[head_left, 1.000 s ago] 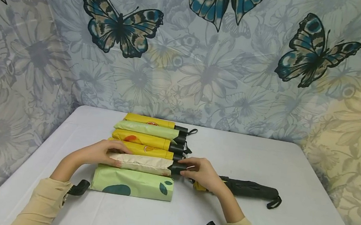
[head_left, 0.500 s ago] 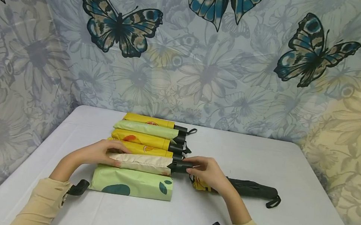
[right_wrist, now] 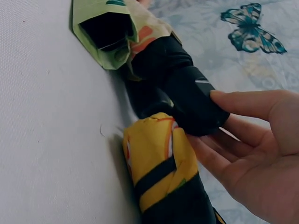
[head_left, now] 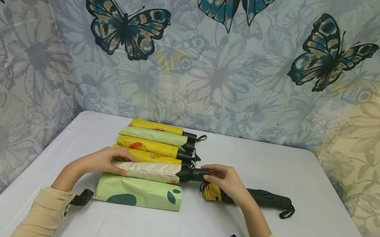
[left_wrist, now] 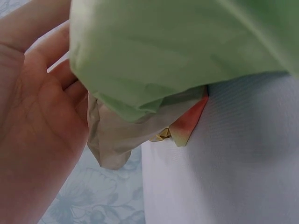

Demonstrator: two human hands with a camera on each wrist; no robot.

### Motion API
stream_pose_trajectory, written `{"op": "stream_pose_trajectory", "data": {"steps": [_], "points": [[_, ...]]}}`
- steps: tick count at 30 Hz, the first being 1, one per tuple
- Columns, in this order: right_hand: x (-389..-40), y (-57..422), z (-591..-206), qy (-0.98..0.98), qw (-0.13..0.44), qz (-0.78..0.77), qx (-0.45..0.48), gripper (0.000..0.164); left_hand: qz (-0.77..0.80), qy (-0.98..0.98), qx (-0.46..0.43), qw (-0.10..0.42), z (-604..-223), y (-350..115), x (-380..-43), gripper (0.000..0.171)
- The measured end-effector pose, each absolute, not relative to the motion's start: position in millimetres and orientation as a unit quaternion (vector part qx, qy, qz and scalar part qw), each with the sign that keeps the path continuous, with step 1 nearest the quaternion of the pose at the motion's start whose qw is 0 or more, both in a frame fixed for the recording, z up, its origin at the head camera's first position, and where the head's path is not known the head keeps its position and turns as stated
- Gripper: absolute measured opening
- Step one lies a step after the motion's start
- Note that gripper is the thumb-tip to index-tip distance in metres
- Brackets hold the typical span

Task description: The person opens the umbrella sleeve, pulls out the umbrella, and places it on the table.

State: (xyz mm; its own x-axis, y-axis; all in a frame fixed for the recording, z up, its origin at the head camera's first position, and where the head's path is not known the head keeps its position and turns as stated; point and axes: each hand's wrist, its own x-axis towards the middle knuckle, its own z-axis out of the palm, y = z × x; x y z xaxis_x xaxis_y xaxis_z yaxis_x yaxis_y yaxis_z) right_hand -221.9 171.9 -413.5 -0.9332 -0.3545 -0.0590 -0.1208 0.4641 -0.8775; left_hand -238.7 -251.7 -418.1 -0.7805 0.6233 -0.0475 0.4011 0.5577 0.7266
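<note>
My left hand (head_left: 104, 161) grips the left end of a cream umbrella cover (head_left: 155, 171), thumb on the near side. From the cover's right end sticks the black handle (head_left: 197, 174) of a folded umbrella, which my right hand (head_left: 228, 183) pinches between thumb and fingers, as the right wrist view shows. A light green cover (head_left: 138, 193) with dark leaf prints lies just in front, its open end dark inside in the right wrist view. That green cover fills much of the left wrist view, where the cream cover's end (left_wrist: 117, 130) hangs partly behind it.
Behind the cream cover lie several yellow and green covered umbrellas in a row, such as a yellow one (head_left: 147, 145). A black and yellow folded umbrella (head_left: 265, 199) lies at right, below my right hand. White cloth (head_left: 126, 229) covers the table; a butterfly-print curtain (head_left: 215, 82) hangs behind.
My right hand has moved right with the black handle, so more of it now shows beyond the cream cover. The left hand stays in place on the cover.
</note>
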Motion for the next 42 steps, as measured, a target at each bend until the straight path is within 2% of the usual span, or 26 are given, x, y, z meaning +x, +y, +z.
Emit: {"op": "stream_pose_trajectory", "data": {"steps": [11,42], "points": [[-220,185,-412,0.843,0.114,-0.516,-0.106,0.041,0.340,0.881,0.303,0.126,-418,-252,-238,0.045],[-213,199,-418,0.832,0.100,-0.545,-0.033,0.044,0.366,0.873,0.303,0.112,-422,-253,-242,0.032]]}}
